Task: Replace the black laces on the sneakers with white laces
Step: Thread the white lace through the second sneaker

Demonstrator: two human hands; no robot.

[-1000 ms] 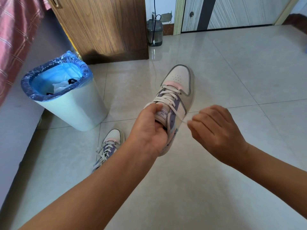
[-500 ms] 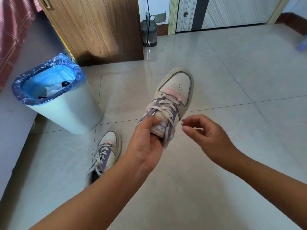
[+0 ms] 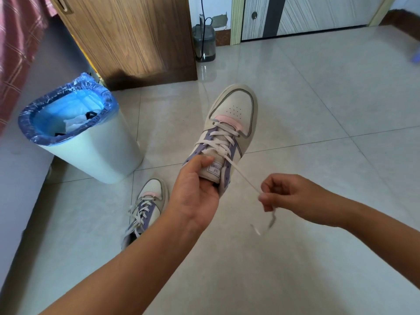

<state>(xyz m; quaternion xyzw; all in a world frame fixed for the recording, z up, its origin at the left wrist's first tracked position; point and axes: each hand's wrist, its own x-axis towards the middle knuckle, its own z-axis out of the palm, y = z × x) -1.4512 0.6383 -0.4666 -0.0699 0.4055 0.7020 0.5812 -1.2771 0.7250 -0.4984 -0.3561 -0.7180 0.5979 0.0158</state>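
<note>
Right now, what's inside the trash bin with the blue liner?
Inside the bin, against the blue liner, lies crumpled white material with something black beside it and another dark bit near the front rim. The bottom is hidden by the rim and the liner.

Sneaker tongue label [image 3: 214, 171] print too blurred to read.

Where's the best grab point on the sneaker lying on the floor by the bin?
Probably the collar of the white-and-purple laced sneaker on the tiles, coming from above at the heel end. Its toe points away toward the white bin with blue liner, the opening faces up, and the left forearm hides the heel.
</note>
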